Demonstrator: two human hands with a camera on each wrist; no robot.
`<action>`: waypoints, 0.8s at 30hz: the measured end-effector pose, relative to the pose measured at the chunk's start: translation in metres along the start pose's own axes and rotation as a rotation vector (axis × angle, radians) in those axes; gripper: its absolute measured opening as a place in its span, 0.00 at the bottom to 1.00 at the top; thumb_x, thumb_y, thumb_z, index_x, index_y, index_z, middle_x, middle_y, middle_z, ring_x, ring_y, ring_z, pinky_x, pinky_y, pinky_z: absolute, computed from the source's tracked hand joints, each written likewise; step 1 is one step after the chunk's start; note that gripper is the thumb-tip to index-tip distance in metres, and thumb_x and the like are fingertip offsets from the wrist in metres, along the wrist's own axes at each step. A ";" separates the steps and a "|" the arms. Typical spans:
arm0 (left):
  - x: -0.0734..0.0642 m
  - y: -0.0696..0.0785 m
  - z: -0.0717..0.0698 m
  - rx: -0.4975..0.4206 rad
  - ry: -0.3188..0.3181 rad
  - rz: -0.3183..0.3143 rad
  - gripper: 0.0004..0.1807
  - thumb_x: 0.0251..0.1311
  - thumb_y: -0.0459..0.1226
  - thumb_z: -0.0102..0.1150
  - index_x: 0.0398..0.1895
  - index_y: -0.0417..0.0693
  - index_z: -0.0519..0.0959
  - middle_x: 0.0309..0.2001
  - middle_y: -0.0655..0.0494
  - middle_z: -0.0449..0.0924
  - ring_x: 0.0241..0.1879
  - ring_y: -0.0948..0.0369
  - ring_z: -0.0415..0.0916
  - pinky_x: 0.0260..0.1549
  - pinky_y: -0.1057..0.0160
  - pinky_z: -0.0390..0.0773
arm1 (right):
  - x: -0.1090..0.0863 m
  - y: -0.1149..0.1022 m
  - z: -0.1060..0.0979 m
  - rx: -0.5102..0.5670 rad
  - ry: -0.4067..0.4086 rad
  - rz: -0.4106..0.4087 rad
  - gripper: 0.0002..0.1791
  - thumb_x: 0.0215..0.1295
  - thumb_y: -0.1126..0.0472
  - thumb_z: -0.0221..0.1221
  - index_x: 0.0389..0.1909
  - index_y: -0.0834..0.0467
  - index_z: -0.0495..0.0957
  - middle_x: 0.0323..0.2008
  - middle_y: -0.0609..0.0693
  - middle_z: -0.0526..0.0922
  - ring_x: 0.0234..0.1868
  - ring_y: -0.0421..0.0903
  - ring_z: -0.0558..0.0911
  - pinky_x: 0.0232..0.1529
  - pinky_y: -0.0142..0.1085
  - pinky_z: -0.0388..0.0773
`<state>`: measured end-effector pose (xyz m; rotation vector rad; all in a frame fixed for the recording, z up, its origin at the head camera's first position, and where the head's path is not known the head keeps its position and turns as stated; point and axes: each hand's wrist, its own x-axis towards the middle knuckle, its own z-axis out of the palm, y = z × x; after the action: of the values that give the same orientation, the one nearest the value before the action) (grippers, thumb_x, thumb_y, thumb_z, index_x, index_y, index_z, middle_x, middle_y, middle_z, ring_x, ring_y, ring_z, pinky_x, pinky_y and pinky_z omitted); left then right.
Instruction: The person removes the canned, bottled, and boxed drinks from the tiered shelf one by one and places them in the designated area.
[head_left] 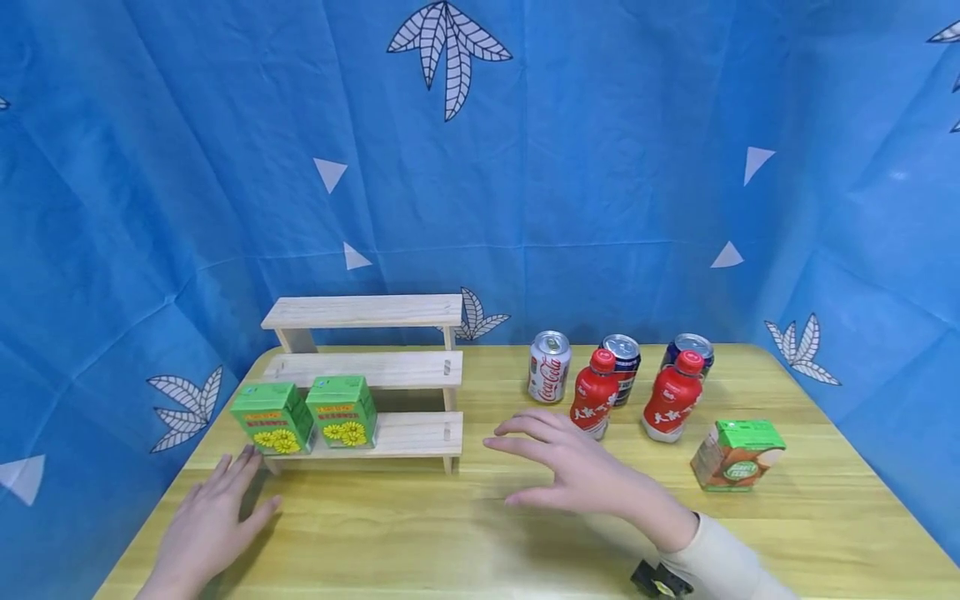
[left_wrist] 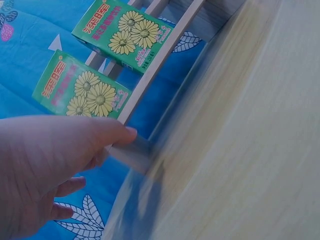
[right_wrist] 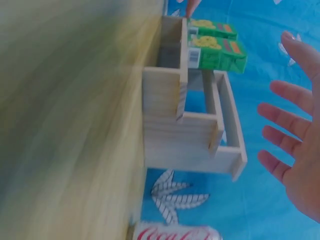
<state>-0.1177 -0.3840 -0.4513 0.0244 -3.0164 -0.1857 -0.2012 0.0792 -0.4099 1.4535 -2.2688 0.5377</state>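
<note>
Two green drink cartons with yellow flowers, a left one (head_left: 273, 419) and a right one (head_left: 343, 412), stand side by side on the lowest step of a three-step wooden rack (head_left: 420, 435). My left hand (head_left: 206, 529) is just in front of the rack's left end, fingers extended and holding nothing. Its fingertips are close to the lowest step; whether they touch it, I cannot tell. Right of the rack, my right hand (head_left: 573, 467) hovers over the table with spread fingers and nothing in its grasp. In the head view it partly overlaps a red bottle (head_left: 596, 392).
A Coca-Cola can (head_left: 550, 368) and two dark blue cans (head_left: 624, 358) stand at the back right. Another red bottle (head_left: 672, 398) is in front of the rightmost can. A green-and-brown carton (head_left: 738, 457) stands further right. Blue patterned cloth (head_left: 600, 167) hangs behind the table.
</note>
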 end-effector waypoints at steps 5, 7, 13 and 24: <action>0.000 0.001 -0.001 0.009 -0.005 -0.006 0.48 0.63 0.63 0.51 0.70 0.32 0.61 0.71 0.30 0.57 0.68 0.31 0.54 0.60 0.24 0.57 | 0.022 -0.005 0.007 0.007 0.023 0.018 0.34 0.59 0.32 0.58 0.65 0.41 0.71 0.59 0.43 0.77 0.63 0.44 0.73 0.63 0.45 0.73; 0.000 0.001 -0.001 0.009 -0.006 -0.009 0.48 0.62 0.63 0.52 0.70 0.32 0.61 0.71 0.30 0.57 0.68 0.31 0.54 0.60 0.24 0.56 | 0.030 -0.008 0.009 0.006 0.025 0.025 0.35 0.59 0.32 0.58 0.65 0.42 0.71 0.60 0.44 0.77 0.63 0.46 0.73 0.64 0.46 0.73; 0.002 0.001 0.000 0.006 0.002 -0.006 0.48 0.62 0.62 0.53 0.70 0.31 0.62 0.71 0.30 0.58 0.69 0.31 0.54 0.61 0.25 0.56 | 0.058 -0.014 0.019 -0.009 0.067 -0.004 0.37 0.57 0.33 0.61 0.65 0.45 0.71 0.59 0.47 0.78 0.63 0.47 0.74 0.65 0.45 0.73; 0.001 0.002 -0.001 -0.003 -0.004 -0.007 0.48 0.62 0.62 0.53 0.70 0.31 0.61 0.71 0.29 0.57 0.68 0.30 0.54 0.61 0.24 0.55 | 0.104 -0.030 0.036 0.024 0.074 0.042 0.37 0.56 0.38 0.64 0.66 0.46 0.71 0.60 0.46 0.78 0.62 0.44 0.74 0.70 0.41 0.69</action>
<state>-0.1183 -0.3825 -0.4499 0.0345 -3.0201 -0.1918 -0.2186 -0.0310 -0.3837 1.3761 -2.2468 0.6237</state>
